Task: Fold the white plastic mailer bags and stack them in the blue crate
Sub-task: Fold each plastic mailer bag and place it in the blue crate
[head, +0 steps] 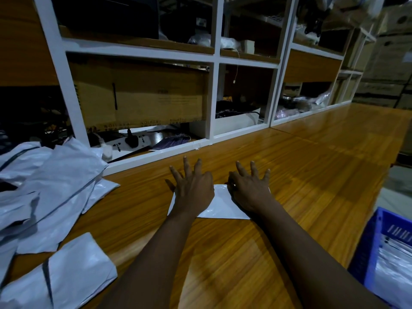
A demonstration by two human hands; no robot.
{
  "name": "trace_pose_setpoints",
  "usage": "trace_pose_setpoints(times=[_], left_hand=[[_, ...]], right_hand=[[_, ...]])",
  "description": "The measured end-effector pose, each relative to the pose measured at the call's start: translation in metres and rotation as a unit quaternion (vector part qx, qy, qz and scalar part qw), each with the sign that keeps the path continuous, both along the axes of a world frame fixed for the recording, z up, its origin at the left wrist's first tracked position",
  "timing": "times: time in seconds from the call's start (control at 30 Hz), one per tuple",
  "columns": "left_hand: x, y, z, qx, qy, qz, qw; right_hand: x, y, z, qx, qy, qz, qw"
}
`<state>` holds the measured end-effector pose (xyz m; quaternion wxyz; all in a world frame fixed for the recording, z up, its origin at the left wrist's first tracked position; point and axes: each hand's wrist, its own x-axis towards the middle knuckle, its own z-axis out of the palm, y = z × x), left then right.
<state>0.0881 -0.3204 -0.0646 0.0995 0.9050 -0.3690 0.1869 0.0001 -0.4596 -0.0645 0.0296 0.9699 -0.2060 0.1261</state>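
We judge the job to be somewhere in the middle. The blue crate (371,246), to the right of the folded bag (219,207) and nearer to us, already holds a stack of white bags (395,266); how many we cannot tell, since the crate runs off the edge of the view. To the left of the folded bag lies a loose pile of bags (51,186), crumpled and overlapping, with one more bag (75,270) at the near end of that pile. All of these are left to fold and stack, so a good share of the work remains.

The folded bag itself lies flat on the counter (234,259), a small white rectangle. It looks like it is in its last pressing before it goes to the crate.

Our left grip (193,189) is spread wide, fingers straight and splayed, palm down on the left part of the folded bag. Our right grip (250,190) is the same on the right part, fingers fanned past the far edge onto the counter. Neither pinches or curls round anything; both only press the bag flat.
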Motion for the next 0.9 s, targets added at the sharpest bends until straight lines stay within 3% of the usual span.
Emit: trace_pose_setpoints(times=[0.27, 0.4, 0.67, 0.9], left_hand=[[-0.021, 0.005, 0.003, -0.007, -0.066, -0.022, 0.998], [-0.043, 0.007, 0.01, -0.046, -0.088, -0.067, 0.993], [-0.103, -0.014, 0.03, 0.0, -0.075, -0.099, 0.992], [-0.167, -0.088, 0.025, -0.034, -0.062, -0.223, 0.972]], right_hand=[[-0.028, 0.009, -0.003, -0.029, -0.044, 0.02, 0.998], [-0.051, 0.006, 0.01, 0.011, -0.03, 0.015, 0.999], [-0.135, -0.023, 0.024, 0.08, -0.122, 0.02, 0.989], [-0.221, -0.085, 0.02, 0.096, -0.119, -0.057, 0.987]])
